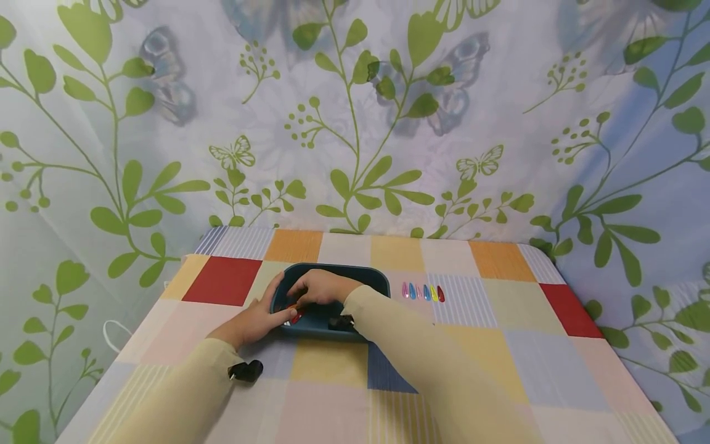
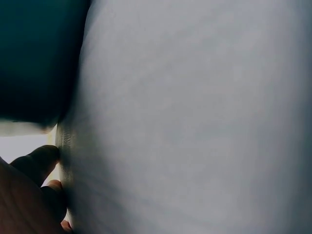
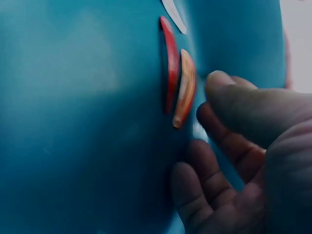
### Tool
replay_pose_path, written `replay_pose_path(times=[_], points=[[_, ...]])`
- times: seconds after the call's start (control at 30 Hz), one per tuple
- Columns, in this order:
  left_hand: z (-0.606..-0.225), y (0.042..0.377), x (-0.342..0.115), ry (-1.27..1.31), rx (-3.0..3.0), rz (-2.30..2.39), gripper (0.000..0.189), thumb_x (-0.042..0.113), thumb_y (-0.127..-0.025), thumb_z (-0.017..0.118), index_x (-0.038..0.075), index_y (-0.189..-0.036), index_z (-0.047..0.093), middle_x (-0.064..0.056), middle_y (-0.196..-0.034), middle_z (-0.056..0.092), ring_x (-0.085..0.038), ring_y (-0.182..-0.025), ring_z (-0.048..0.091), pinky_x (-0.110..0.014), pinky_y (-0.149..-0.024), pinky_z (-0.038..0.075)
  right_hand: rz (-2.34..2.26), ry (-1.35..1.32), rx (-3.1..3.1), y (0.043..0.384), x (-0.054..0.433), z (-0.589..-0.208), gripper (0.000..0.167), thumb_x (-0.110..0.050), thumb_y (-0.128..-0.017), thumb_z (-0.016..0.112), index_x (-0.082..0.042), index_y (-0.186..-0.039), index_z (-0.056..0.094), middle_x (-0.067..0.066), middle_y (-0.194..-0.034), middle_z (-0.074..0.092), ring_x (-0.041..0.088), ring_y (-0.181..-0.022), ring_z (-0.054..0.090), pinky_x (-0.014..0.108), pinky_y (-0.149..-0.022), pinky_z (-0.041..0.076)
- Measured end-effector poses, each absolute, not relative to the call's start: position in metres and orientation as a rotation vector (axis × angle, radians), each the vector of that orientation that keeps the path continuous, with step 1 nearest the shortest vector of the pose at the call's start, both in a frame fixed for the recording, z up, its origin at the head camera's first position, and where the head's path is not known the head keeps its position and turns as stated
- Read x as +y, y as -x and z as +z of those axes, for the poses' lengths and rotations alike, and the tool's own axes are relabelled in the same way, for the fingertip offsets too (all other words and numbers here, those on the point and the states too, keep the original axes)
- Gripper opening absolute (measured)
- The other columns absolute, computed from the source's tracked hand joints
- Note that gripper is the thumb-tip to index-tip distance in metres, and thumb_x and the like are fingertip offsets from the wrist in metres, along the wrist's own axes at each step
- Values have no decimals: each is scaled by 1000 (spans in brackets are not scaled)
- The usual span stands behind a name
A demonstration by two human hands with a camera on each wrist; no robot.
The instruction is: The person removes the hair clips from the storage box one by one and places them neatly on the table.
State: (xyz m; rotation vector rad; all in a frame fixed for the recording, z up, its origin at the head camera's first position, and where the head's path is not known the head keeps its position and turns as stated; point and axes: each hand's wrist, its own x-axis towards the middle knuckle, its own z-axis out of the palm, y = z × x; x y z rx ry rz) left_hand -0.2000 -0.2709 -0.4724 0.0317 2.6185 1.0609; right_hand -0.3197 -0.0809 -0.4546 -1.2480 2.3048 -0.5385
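A dark teal plastic tub (image 1: 318, 322) sits on the table. My left hand (image 1: 252, 320) grips its left end, thumb over the rim and fingers outside the wall. Inside the tub, my right hand (image 1: 327, 287) is at the left end with its fingers loosely bent. In the right wrist view an orange hair clip (image 3: 185, 92) lies just beyond the right thumb and fingertips, apart from them. Beside it are a red hair clip (image 3: 170, 68) and part of a white hair clip (image 3: 174, 15).
Right of the tub, several hair clips (image 1: 426, 292) in pink, blue, yellow and red lie in a row on the patchwork tablecloth (image 1: 532, 308). A leaf-patterned curtain (image 1: 355, 123) hangs behind the table. Near the left table edge shows a white cable (image 1: 113, 327).
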Motion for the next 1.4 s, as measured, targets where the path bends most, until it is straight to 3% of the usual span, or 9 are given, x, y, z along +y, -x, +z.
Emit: replay_pose_path(times=[0.37, 0.9, 1.27, 1.4], points=[[-475, 197, -269, -37, 2615, 1067, 99, 64, -100, 56, 34, -168, -9, -29, -173, 16, -73, -150, 1, -89, -108, 25, -524, 1264, 2276, 321, -84, -469, 33, -21, -98, 76, -16, -130, 76, -5, -116, 79, -2, -94, 63, 16, -90, 52], [-474, 200, -269, -9, 2604, 1074, 99, 66, -99, 55, 38, -168, -11, -29, -173, 15, -69, -153, 1, -89, -107, 27, -498, 1247, 2299, 319, -82, -465, 24, -18, -99, 73, -18, -122, 80, -8, -111, 80, -1, -96, 65, 20, -93, 54], [-474, 202, -270, 1, 2600, 1062, 102, 70, -97, 55, 39, -167, -12, -28, -174, 15, -70, -152, -2, -89, -109, 23, -541, 1253, 2235, 321, -80, -463, 23, -13, -103, 67, -17, -123, 78, -10, -102, 75, 3, -87, 61, 19, -84, 52], [-474, 203, -271, 11, 2599, 1049, 104, 72, -96, 56, 40, -167, -12, -28, -174, 15, -70, -152, -1, -89, -109, 23, -523, 1269, 2232, 322, -81, -463, 26, -14, -104, 65, -18, -128, 76, -9, -109, 75, 4, -91, 61, 20, -86, 52]])
